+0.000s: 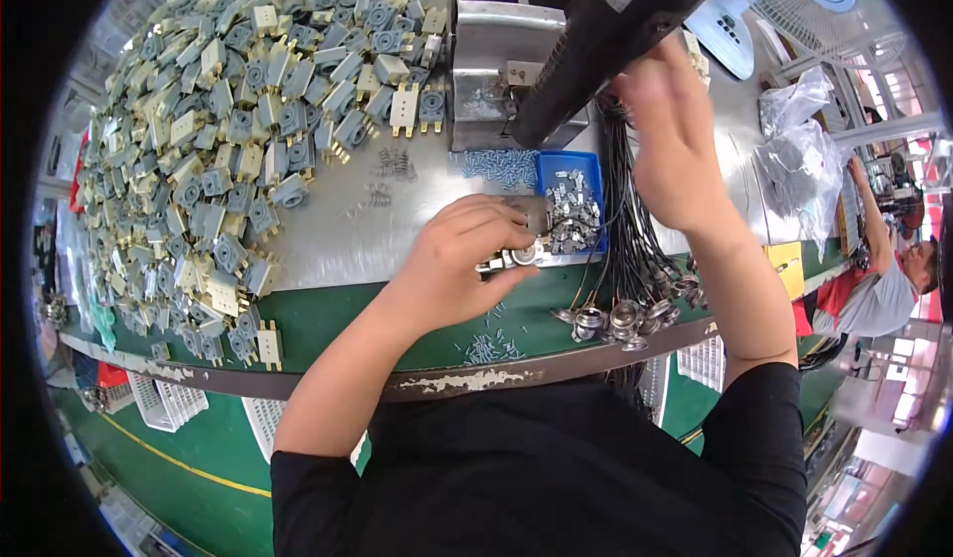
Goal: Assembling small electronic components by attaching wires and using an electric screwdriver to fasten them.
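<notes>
My left hand (455, 255) is closed around a small assembly (523, 255) with a round silvery face, held just above the bench's front strip; a thin dark wire runs from it to the right. My right hand (671, 145) is raised at the upper right, beside a thick black cylindrical tool (606, 36) that slants across the view. Motion smears its fingers and the tool partly covers them, so their grip is unclear. Right of the left hand stands a blue tray (545, 173) of small metal clips. Loose small screws (499, 166) lie behind that hand.
Grey-and-cream plug-like housings (238, 120) are heaped on the left. Black cables (625, 190) with round metal ends (625, 321) hang over the front edge. Springs (394, 165) and more screws (490, 347) lie nearby. A metal box (506, 51), a fan (809, 1) and another person (879, 294) are beyond.
</notes>
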A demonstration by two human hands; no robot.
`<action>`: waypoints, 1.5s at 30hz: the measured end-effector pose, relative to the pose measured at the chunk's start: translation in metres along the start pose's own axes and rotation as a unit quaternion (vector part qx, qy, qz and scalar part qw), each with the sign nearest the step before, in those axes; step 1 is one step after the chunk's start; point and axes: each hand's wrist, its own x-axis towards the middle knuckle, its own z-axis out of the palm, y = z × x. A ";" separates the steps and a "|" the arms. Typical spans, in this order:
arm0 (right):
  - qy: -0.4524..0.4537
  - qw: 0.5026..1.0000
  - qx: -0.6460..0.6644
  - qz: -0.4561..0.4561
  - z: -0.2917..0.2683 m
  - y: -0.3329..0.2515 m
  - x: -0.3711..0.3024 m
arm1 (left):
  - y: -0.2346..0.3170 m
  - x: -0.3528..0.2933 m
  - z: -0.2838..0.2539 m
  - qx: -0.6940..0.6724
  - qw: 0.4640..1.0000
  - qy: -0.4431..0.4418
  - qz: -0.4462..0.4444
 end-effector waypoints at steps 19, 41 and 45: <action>-0.331 0.877 -0.327 -0.121 -0.009 -0.014 -0.058 | 0.022 -0.004 -0.003 0.154 0.971 0.180 0.037; 0.224 0.954 -0.180 -0.080 -0.127 0.054 0.051 | 0.019 -0.007 -0.011 0.068 0.991 0.081 0.086; 0.220 0.923 -0.308 0.072 -0.184 0.133 0.094 | 0.015 -0.002 -0.008 0.067 0.991 0.066 0.099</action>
